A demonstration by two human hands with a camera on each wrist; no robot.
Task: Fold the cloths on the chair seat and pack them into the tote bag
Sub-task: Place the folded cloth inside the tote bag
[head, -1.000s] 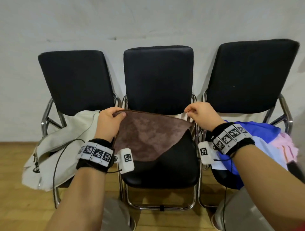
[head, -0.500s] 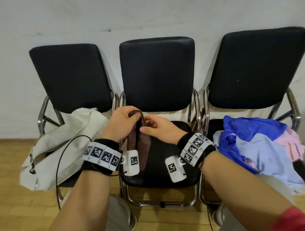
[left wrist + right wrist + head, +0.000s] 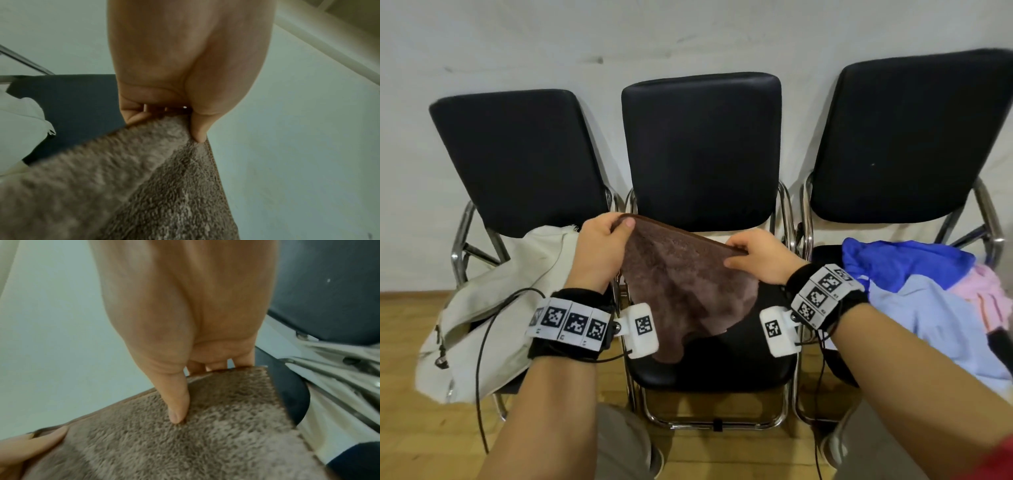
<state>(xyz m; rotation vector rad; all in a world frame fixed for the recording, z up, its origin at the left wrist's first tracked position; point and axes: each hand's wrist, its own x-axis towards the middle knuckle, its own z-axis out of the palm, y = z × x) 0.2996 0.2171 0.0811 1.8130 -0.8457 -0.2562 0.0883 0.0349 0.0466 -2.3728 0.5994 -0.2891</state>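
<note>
Between both hands, brown cloth respread.

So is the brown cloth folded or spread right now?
Folded at least once: the brown cloth hangs doubled from left hand and right hand.

Both hands pinching brown cloth over middle chair

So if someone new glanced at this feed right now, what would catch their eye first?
First, the brown fleece cloth, held up over the middle chair's seat with the left hand and right hand pinching its top edge. Then the bright pile of blue, lilac and pink cloths heaped on the right chair, and the cream tote bag slumped on the left chair.
</note>
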